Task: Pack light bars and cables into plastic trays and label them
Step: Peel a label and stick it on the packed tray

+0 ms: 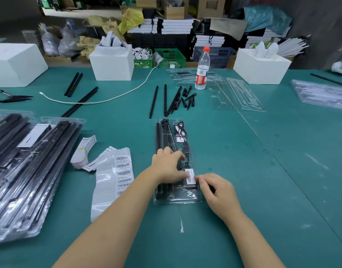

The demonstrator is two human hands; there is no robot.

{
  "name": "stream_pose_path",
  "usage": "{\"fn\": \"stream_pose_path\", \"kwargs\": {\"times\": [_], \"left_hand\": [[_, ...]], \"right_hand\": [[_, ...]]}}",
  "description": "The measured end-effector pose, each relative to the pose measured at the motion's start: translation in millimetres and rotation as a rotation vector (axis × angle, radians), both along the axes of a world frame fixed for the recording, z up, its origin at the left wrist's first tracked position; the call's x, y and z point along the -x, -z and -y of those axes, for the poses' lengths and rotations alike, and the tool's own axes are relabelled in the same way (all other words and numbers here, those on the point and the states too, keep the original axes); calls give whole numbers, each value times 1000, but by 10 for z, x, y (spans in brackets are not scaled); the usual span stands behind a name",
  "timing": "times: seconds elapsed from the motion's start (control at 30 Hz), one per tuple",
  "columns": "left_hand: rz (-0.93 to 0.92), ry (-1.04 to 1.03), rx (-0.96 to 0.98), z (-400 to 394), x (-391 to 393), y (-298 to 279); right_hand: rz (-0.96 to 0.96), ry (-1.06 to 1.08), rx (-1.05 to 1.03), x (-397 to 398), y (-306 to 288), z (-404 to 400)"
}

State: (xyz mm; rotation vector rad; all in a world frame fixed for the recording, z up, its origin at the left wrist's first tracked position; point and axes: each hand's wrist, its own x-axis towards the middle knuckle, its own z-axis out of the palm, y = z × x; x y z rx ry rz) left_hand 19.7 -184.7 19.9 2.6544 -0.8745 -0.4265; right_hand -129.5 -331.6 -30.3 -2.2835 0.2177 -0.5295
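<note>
Tray (pixel 176 200) on green counter (pixel 243 171), left hand (pixel 167 167) flat atop, right hand (pixel 217 192) pinching barcode label (pixel 190 176); stockroom clutter at twelve o'clock.

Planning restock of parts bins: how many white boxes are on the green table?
3: one white box at far left, one left of centre, one at far right. Others may sit out of view.

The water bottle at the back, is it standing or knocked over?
Upright. The water bottle stands on its base on the green table, its red cap on top.
</note>
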Motion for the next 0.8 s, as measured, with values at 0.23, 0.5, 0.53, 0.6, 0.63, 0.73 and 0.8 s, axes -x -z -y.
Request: {"fn": "stream_pose_path", "kwargs": {"times": [0.23, 0.5, 0.53, 0.6, 0.63, 0.73, 0.8], "left_hand": [[-41, -455, 121, -241, -113, -27], [-592, -592, 743, -303, -222, -158], [-694, -552, 852, -302, -184, -185], [-864, -461, 952, -266, -84, -230], [-930, -436, 969, -226, -37, -241], [-980, -434, 1004, -133, 32, -367], [-949, -409, 997, -181, 21, -528]], "right_hand": [[-5, 4, -5, -24, 35, -7], [35, 9, -12, -14, 29, 26], [30, 7, -6, -5, 20, 20], [26, -5, 17, 9, 10, -1], [23, -9, 16, 15, 10, -5], [13, 28, -36, 3, 15, 14], [-5, 80, -76, -12, 14, 42]]}}
